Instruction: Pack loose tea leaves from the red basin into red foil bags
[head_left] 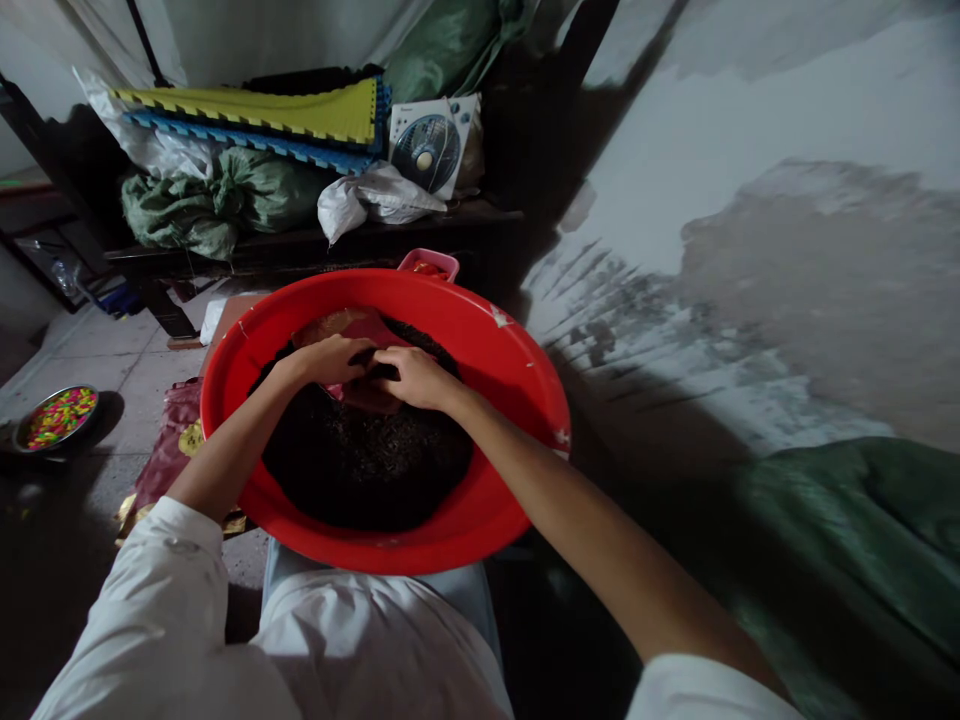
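Note:
A large red plastic basin (517,400) rests on my lap. It holds a heap of dark, fine loose material (360,465). My left hand (330,358) and my right hand (415,377) meet at the far side of the heap. Both have their fingers curled down into the dark material. What the fingers grip is hidden in the heap. A pale pinkish patch (341,325) shows just beyond my hands inside the basin.
A small pink container (429,264) sits behind the basin. A metal bowl of coloured pieces (58,417) stands on the floor at left. Green sacks (217,205), foam mats (262,120) and a fan box (433,145) fill a low shelf. A green sack (847,560) lies at right.

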